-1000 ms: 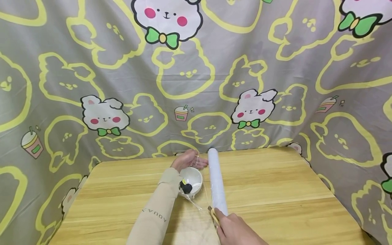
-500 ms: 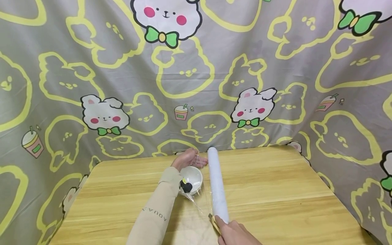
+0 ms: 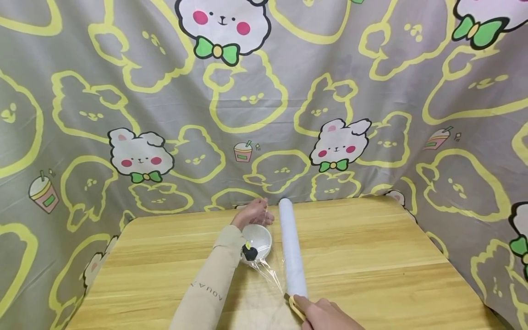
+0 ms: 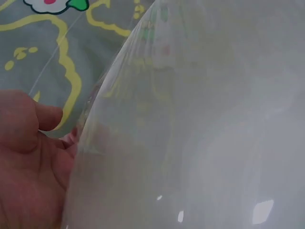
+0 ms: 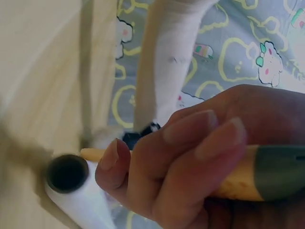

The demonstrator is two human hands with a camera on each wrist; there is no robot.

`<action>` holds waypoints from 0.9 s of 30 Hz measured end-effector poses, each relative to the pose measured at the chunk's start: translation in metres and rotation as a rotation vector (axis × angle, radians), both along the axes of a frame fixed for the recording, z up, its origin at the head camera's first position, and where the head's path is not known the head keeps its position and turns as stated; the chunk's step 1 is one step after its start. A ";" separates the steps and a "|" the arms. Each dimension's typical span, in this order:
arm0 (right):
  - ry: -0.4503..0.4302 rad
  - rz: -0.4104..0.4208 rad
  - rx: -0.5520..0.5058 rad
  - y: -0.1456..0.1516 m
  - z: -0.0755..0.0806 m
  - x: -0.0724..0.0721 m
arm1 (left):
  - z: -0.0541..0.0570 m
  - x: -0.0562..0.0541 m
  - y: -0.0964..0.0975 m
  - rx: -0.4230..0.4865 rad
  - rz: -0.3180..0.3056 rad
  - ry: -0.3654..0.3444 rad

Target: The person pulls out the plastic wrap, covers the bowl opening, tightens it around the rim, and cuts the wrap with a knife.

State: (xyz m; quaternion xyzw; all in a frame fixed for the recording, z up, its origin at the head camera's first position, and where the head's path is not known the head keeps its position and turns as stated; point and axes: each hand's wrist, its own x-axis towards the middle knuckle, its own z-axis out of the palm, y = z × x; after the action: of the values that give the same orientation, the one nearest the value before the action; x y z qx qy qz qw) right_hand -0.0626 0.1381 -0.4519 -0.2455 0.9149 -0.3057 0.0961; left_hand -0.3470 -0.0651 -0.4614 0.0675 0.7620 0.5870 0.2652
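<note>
In the right hand (image 3: 330,314), a yellow-handled knife (image 3: 296,307) is gripped by curled fingers at the near end of the white roll (image 3: 293,252), its tip seemingly placed there to meet the clear film (image 3: 269,272). Left of the roll's far end, the left hand (image 3: 253,214) is held beside the film, perhaps to tension it; whether it is pinched cannot be told. Left of the roll, a white bowl (image 3: 262,234) is set on the table (image 3: 371,266); inside, a black object (image 3: 250,252) with a yellow-green part is seen, apparently covered by film.
</note>
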 end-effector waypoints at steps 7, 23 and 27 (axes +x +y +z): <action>0.151 0.037 -0.010 0.015 0.040 -0.016 | 0.017 0.009 -0.019 -0.232 -0.082 0.163; 0.140 -0.268 -0.103 0.024 0.045 -0.080 | 0.030 0.058 -0.062 -0.247 -0.171 0.322; 0.115 -0.306 -0.246 0.029 0.043 -0.096 | 0.023 0.070 -0.069 -0.135 -0.084 0.298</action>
State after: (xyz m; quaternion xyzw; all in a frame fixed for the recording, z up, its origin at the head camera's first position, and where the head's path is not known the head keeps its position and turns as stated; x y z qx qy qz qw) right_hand -0.1584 0.1669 -0.4090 -0.1305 0.9014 -0.4115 -0.0347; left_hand -0.2771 -0.1342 -0.4387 0.1676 0.8270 0.5064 0.1775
